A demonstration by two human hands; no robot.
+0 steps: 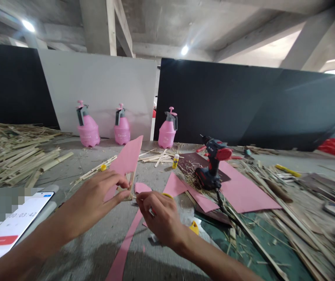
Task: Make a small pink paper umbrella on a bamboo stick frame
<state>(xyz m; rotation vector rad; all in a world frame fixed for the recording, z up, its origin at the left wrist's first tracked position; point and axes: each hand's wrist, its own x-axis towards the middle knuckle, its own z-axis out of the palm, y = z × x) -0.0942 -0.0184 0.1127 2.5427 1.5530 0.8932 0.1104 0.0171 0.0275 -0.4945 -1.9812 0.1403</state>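
Left of picture centre, the left hand (104, 189) pinches a stick framework (132, 182) bearing pink sheet (129, 157), grip nearly closed; the right hand (162, 215) curls beside its base, hold unclear. Probable step: assembly; next move requires steady support.

3 spray btls (122, 130), 1 drill (214, 154), 2 hnds (104, 190)

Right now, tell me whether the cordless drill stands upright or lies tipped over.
Upright: the cordless drill stands on its battery base, its handle rising above.
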